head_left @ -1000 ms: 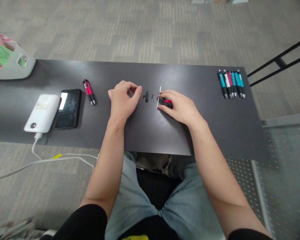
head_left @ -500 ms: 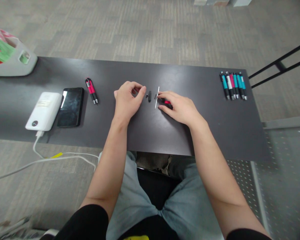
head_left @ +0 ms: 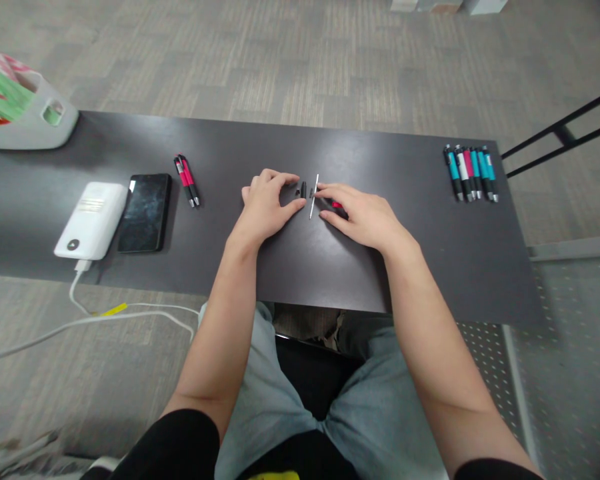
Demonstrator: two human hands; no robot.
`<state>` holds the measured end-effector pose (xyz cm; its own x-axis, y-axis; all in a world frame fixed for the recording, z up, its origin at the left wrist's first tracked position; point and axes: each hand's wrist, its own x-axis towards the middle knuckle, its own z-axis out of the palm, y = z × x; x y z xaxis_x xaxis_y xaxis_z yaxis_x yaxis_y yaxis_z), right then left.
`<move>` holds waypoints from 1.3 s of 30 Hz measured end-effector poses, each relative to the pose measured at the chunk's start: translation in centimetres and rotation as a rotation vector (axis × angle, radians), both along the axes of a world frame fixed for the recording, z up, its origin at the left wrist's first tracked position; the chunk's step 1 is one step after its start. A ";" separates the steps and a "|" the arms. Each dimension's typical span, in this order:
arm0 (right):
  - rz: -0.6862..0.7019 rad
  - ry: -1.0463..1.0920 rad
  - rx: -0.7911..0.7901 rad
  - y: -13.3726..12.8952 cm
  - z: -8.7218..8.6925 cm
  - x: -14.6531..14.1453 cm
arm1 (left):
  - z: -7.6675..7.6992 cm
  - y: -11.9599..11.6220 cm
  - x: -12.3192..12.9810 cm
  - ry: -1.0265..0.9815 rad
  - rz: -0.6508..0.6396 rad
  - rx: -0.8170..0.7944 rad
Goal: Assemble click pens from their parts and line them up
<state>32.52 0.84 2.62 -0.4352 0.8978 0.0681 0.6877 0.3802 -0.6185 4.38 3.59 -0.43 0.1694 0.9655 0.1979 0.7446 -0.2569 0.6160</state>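
- Left hand [head_left: 270,207]: opening in a loose C, thumb and forefinger standing apart at either end of a black pen part [head_left: 303,190]; a tiny black piece [head_left: 297,193] is lying just beside that part, inside the curve.
- Right hand [head_left: 360,213]: curving low over the table [head_left: 350,280], forefinger tip meeting a thin silvery pen refill [head_left: 314,197]; cannot tell whether it is gripping or only touching.
- Refill is lying between the two hands, slanting slightly, with a small dark piece [head_left: 311,193] sitting close on its left.
- Red-and-black pen barrel [head_left: 337,205] is showing under the right hand, partly hidden; probably a barrel, view being poor.
- Two red-and-black pens [head_left: 187,181] are lying together, left of the left hand.
- Six pens [head_left: 470,175], mostly teal, are lying in a row, far right.
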 end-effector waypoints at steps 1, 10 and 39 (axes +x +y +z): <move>-0.001 0.002 -0.003 0.0 0.0 0.0 | 0.0 0.0 0.0 0.005 -0.005 -0.002; -0.046 0.049 0.018 0.0 0.3 0.0 | 0.8 -0.3 0.4 -0.026 0.004 -0.020; -0.225 -0.012 0.003 -0.2 2.0 1.5 | 1.8 0.6 0.7 -0.153 -0.004 0.018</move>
